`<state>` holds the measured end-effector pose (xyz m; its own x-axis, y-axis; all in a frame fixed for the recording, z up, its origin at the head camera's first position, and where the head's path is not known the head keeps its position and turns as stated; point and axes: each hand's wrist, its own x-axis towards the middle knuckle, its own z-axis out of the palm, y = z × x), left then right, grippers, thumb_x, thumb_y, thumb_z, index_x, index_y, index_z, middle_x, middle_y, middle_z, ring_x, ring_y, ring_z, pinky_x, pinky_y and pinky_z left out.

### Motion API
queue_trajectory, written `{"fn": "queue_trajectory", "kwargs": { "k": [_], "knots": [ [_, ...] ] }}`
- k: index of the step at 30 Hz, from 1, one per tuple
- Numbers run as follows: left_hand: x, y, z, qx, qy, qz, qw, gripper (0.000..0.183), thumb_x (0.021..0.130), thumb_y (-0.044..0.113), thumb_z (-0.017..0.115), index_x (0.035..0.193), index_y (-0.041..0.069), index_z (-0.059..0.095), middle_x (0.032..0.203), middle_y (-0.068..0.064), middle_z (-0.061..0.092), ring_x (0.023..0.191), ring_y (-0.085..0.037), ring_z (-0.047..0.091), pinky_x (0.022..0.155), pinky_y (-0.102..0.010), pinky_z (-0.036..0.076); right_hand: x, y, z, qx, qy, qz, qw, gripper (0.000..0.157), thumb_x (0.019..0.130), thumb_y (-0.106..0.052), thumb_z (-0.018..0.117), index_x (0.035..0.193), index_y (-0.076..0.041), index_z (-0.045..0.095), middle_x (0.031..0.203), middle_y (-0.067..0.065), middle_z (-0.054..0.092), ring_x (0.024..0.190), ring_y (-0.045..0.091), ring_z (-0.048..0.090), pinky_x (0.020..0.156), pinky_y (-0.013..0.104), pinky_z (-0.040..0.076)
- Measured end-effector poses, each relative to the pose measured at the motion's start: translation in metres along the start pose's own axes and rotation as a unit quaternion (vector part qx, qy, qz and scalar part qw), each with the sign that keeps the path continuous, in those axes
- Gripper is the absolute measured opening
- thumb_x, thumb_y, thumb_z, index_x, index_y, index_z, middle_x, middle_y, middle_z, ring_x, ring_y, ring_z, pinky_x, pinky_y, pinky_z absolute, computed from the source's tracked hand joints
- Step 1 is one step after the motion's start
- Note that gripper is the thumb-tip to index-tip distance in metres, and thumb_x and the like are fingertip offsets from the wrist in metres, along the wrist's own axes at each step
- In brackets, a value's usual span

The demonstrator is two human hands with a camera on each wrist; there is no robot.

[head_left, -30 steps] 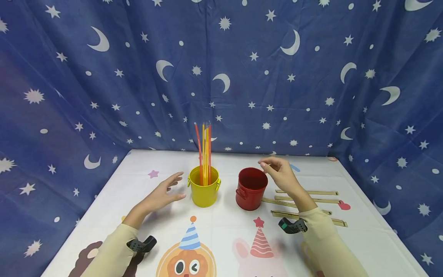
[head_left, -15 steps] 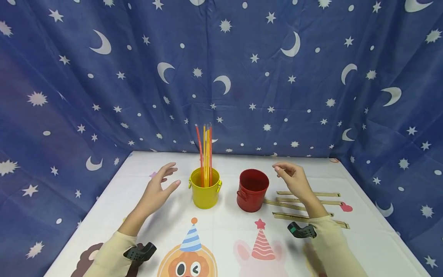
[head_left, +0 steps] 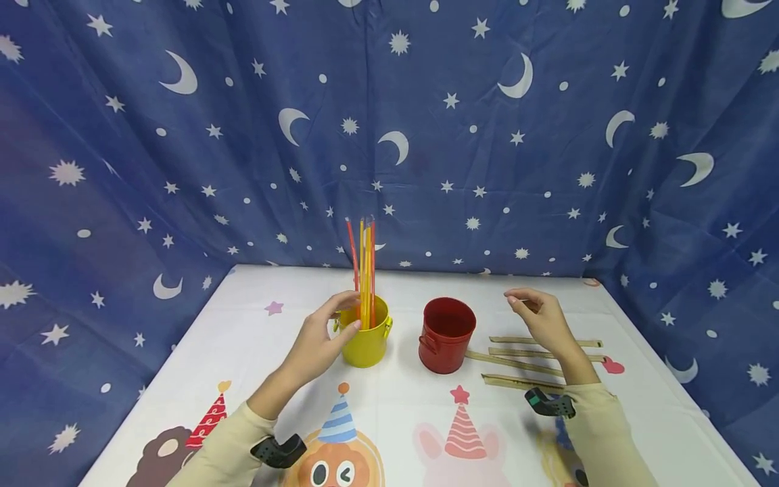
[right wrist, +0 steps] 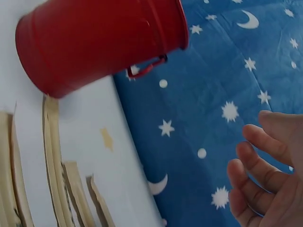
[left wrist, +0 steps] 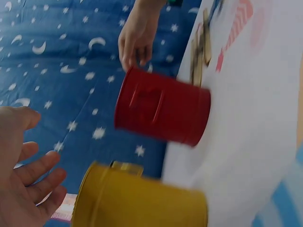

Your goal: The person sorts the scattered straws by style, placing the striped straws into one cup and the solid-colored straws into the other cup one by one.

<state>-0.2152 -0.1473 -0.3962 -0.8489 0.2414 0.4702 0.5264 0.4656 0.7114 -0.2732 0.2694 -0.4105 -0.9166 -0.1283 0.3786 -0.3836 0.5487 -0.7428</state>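
Note:
A small yellow bucket [head_left: 365,350] holds several upright red and yellow straws [head_left: 368,270] with clear tips. My left hand [head_left: 316,345] is at its left side, thumb and fingers spread beside the straws in the head view. From the left wrist, the fingers of that hand [left wrist: 40,177] appear relaxed above the yellow bucket [left wrist: 147,201], gripping nothing. To the right stands a red bucket [head_left: 443,355]; its inside looks bare of straws. My right hand [head_left: 544,328] hovers right of it, fingers loosely bent and holding nothing, as the right wrist view of the hand [right wrist: 270,175] confirms.
Several long tan paper-wrapped sticks [head_left: 517,340] lie on the table right of the red bucket, one end close to its base. A white tablecloth [head_left: 402,412] printed with cartoon animals covers the table. A blue star-and-moon curtain [head_left: 426,169] hangs behind.
My left hand pulled back slightly from the yellow bucket, then came in to the right beside the straws. My right hand has drifted right, away from the red bucket.

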Motion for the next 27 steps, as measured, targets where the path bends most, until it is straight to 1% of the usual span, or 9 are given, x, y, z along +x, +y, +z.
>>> {"fn": "queue_trajectory", "kwargs": {
  "k": [4,7,10,12,16,19,22,25,27],
  "knots": [
    [0.002,0.012,0.023,-0.034,-0.035,0.0,0.9988,0.047,0.096,0.017,0.069,0.141,0.014,0.055,0.132,-0.008,0.067,0.126,-0.03,0.062,0.109,-0.054,0.049,0.0,0.007,-0.01,-0.014,0.004,0.006,1.0,0.032,0.104,-0.016,0.057,0.126,0.005,0.067,0.124,0.028,0.067,0.092,-0.018,0.056,0.078,0.008,0.048],
    [0.002,0.015,0.037,-0.055,-0.053,-0.018,0.997,0.049,0.096,0.019,0.069,0.142,0.019,0.054,0.137,-0.005,0.065,0.131,-0.026,0.059,0.112,-0.051,0.048,-0.002,0.014,-0.014,-0.018,0.002,0.019,1.0,0.033,0.104,-0.018,0.057,0.126,0.006,0.066,0.124,0.029,0.067,0.089,-0.017,0.056,0.076,0.011,0.048],
    [0.0,0.017,0.049,-0.061,-0.067,-0.03,0.9954,0.05,0.096,0.02,0.069,0.143,0.019,0.053,0.143,-0.004,0.06,0.136,-0.025,0.055,0.116,-0.05,0.045,-0.003,0.02,-0.018,-0.034,-0.005,0.037,0.999,0.036,0.105,-0.021,0.055,0.127,0.006,0.065,0.125,0.03,0.066,0.088,-0.016,0.055,0.075,0.013,0.049],
    [0.001,0.02,0.056,-0.058,-0.073,-0.03,0.9952,0.051,0.096,0.021,0.068,0.145,0.018,0.052,0.147,-0.003,0.058,0.137,-0.024,0.053,0.118,-0.048,0.043,-0.003,0.022,-0.023,-0.044,-0.008,0.044,0.998,0.038,0.106,-0.023,0.054,0.128,0.006,0.065,0.125,0.03,0.066,0.087,-0.017,0.054,0.076,0.014,0.049],
    [0.002,0.027,0.07,-0.032,-0.072,-0.008,0.9968,0.057,0.095,0.022,0.069,0.148,0.016,0.048,0.151,-0.002,0.053,0.139,-0.024,0.052,0.117,-0.049,0.044,-0.002,0.031,-0.027,-0.055,-0.012,0.064,0.996,0.042,0.106,-0.027,0.053,0.129,0.006,0.063,0.126,0.03,0.066,0.088,-0.018,0.053,0.078,0.012,0.048],
    [0.002,0.03,0.085,0.002,-0.076,0.017,0.9969,0.062,0.094,0.023,0.07,0.15,0.016,0.044,0.155,-0.005,0.048,0.144,-0.025,0.047,0.119,-0.051,0.042,-0.003,0.039,-0.028,-0.067,-0.016,0.079,0.994,0.043,0.106,-0.028,0.053,0.129,0.007,0.063,0.126,0.03,0.066,0.088,-0.013,0.055,0.078,0.015,0.049],
    [0.001,0.029,0.101,0.027,-0.08,0.029,0.996,0.067,0.094,0.025,0.07,0.153,0.017,0.04,0.161,-0.007,0.04,0.151,-0.023,0.037,0.123,-0.05,0.035,-0.004,0.046,-0.028,-0.085,-0.019,0.091,0.992,0.044,0.106,-0.029,0.054,0.129,0.007,0.063,0.125,0.03,0.067,0.09,-0.004,0.057,0.078,0.019,0.05],
    [0.002,0.026,0.114,0.027,-0.083,0.011,0.9961,0.074,0.094,0.025,0.069,0.157,0.016,0.032,0.165,-0.008,0.032,0.153,-0.024,0.031,0.124,-0.051,0.034,-0.006,0.05,-0.027,-0.093,-0.012,0.094,0.991,0.043,0.105,-0.03,0.055,0.127,0.006,0.065,0.123,0.029,0.067,0.091,0.003,0.058,0.076,0.02,0.05],
    [0.003,0.024,0.121,0.014,-0.087,-0.016,0.996,0.079,0.093,0.026,0.068,0.159,0.016,0.026,0.167,-0.008,0.028,0.154,-0.027,0.028,0.124,-0.054,0.033,-0.006,0.053,-0.027,-0.093,-0.003,0.094,0.991,0.042,0.104,-0.03,0.056,0.126,0.005,0.065,0.122,0.029,0.068,0.09,0.003,0.059,0.075,0.018,0.049]
  ]
}}
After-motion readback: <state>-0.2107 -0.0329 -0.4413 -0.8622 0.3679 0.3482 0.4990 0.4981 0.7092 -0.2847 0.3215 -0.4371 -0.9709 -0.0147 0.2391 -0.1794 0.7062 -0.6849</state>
